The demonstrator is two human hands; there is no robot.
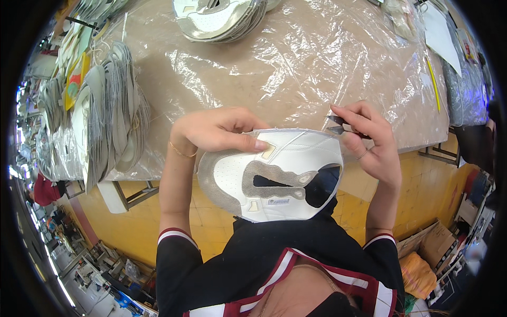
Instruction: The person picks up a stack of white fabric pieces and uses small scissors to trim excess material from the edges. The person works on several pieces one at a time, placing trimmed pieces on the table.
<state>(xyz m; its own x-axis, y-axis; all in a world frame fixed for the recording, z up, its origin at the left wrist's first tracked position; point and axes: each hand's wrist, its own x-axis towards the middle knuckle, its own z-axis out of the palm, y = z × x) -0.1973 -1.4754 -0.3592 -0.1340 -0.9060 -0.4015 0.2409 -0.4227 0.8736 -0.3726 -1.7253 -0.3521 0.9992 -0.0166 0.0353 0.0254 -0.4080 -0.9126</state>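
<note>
A flat shoe upper (293,154), white with grey suede panels and a dark opening, hangs in front of my chest at the table's near edge. My left hand (222,129) grips its upper left edge, thumb lying on the white face and the other fingers hidden behind. At the upper right corner, my right hand (376,138) holds a pair of small dark thread snips (337,126) between thumb and fingers. Their two blades stand apart, pointing left beside the upper's edge. Whether they touch a thread is too small to tell.
Clear plastic covers the brown table (296,68). A stack of similar uppers (219,24) lies at the far side, and a thick bundle of grey ones (113,108) at the left. A yellow stick (433,84) lies at the right. Below right stand a cardboard box (437,245) and an orange bag (420,274).
</note>
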